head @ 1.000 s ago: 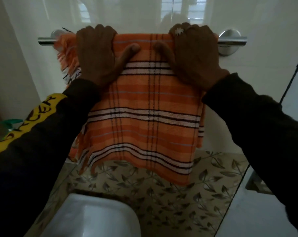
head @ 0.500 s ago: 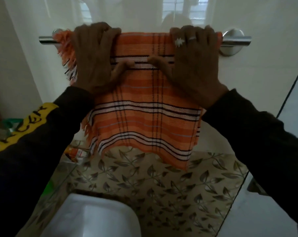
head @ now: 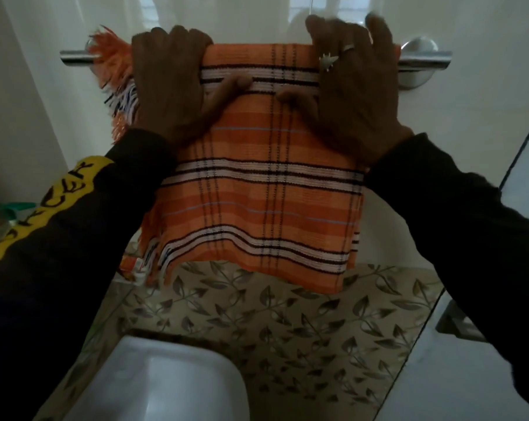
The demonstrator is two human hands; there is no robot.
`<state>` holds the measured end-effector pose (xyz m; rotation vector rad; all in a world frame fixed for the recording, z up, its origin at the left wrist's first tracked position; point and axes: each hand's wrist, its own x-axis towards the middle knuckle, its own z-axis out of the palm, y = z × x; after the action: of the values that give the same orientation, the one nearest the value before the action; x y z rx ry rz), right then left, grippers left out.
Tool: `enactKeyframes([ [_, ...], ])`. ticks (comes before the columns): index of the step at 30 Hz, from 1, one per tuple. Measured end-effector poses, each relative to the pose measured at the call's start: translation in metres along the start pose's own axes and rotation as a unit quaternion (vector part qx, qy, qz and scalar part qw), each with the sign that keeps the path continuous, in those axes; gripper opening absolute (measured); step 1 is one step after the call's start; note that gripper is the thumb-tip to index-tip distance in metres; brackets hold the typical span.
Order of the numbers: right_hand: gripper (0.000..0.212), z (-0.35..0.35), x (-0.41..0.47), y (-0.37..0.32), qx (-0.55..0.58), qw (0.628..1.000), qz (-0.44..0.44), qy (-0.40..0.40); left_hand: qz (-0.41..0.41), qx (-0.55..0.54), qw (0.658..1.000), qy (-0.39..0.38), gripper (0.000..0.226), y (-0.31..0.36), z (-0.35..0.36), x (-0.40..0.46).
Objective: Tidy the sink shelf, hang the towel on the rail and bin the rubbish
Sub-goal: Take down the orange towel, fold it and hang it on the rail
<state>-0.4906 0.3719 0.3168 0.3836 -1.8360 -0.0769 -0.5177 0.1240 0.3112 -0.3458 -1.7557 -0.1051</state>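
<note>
Left hand (head: 173,83): palm flat on the towel (head: 257,189), fingers bent over the top of the rail (head: 75,57), thumb stretched right along a white stripe. Right hand (head: 352,89): likewise flat on the towel, fingers over the rail top, thumb pointing left; rings on two fingers. Whether the fingertips grip behind the rail cannot be told.

Towel: draped over the rail between and under both hands, its long axis hanging down the white wall, lower edge above the leaf-patterned shelf (head: 287,323). Fringe sticks out left of the left hand.

Rail: horizontal, running left to right, its right mount (head: 418,68) just beside the right hand. A white basin (head: 154,381) lies near, below the shelf.
</note>
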Motion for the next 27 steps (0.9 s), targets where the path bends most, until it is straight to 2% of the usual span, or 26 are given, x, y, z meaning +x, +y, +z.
enactKeyframes([
  [2, 0.1, -0.001, -0.017, -0.005, 0.027, 0.997, 0.019, 0.073, -0.006, -0.02, 1.0, 0.013, 0.088, 0.002, 0.002, -0.015],
  [4, 0.091, -0.001, -0.043, -0.01, 0.073, 0.989, 0.067, 0.113, -0.062, -0.036, 0.997, 0.025, 0.102, 0.004, 0.004, -0.038],
  [7, 0.08, 0.004, -0.074, -0.014, 0.151, 0.977, 0.153, 0.009, -0.142, -0.049, 0.988, 0.042, 0.1, 0.005, 0.007, -0.07],
  [9, 0.093, 0.005, -0.084, -0.016, 0.215, 0.957, 0.194, 0.034, -0.188, -0.068, 0.978, 0.065, 0.094, 0.002, 0.007, -0.082],
  [11, 0.091, 0.007, -0.088, -0.017, 0.322, 0.91, 0.239, 0.103, -0.239, -0.127, 0.957, 0.101, 0.091, 0.0, 0.007, -0.088],
  [12, 0.084, 0.008, -0.091, -0.018, 0.379, 0.877, 0.274, 0.111, -0.264, -0.177, 0.942, 0.111, 0.091, -0.001, 0.007, -0.09],
  [14, 0.069, 0.014, -0.099, -0.014, 0.455, 0.821, 0.337, 0.071, -0.328, -0.301, 0.891, 0.092, 0.092, -0.005, 0.006, -0.095],
  [16, 0.046, 0.022, -0.11, -0.008, 0.478, 0.798, 0.366, 0.029, -0.379, -0.367, 0.849, 0.036, 0.092, -0.012, 0.004, -0.099],
  [18, 0.031, 0.027, -0.12, -0.004, 0.475, 0.796, 0.374, 0.01, -0.38, -0.352, 0.855, -0.013, 0.083, -0.021, 0.004, -0.105],
  [20, 0.031, 0.031, -0.13, -0.003, 0.467, 0.805, 0.367, -0.007, -0.377, -0.357, 0.854, -0.037, 0.072, -0.027, 0.008, -0.114],
  [23, 0.035, 0.037, -0.142, -0.004, 0.438, 0.819, 0.369, -0.022, -0.408, -0.381, 0.827, -0.067, 0.066, -0.028, 0.014, -0.131],
  [27, 0.034, 0.041, -0.15, -0.008, 0.411, 0.819, 0.4, -0.029, -0.438, -0.415, 0.792, -0.1, 0.044, -0.022, 0.016, -0.147],
])
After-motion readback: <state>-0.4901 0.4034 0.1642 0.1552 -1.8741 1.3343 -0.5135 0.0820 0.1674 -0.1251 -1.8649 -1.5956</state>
